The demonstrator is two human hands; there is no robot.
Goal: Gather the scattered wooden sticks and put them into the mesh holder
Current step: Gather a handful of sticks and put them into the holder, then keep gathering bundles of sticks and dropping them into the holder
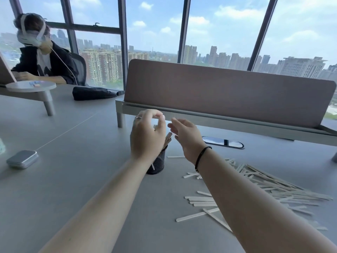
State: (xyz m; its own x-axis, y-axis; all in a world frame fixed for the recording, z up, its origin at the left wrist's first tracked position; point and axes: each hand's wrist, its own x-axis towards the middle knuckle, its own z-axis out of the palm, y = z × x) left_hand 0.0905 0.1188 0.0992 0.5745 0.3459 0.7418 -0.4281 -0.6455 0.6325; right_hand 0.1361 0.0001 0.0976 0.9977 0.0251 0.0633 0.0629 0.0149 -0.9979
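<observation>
A black mesh holder (158,164) stands on the grey table, mostly hidden behind my left hand (147,136). A few wooden sticks (168,138) poke out of its top. My left hand hovers over the holder with its fingers curled and apart, holding nothing that I can see. Just to the right of the holder's top is my right hand (187,136), fingers loosely spread and empty. Several flat wooden sticks (269,185) lie scattered in a heap on the table to the right, partly under my right forearm.
A small metal tin (22,158) lies at the left. A brown desk divider (228,92) runs across the back, with a cable slot (223,142) in front of it. Another person sits at the far left behind a round stand (31,86) and a dark pouch (93,93).
</observation>
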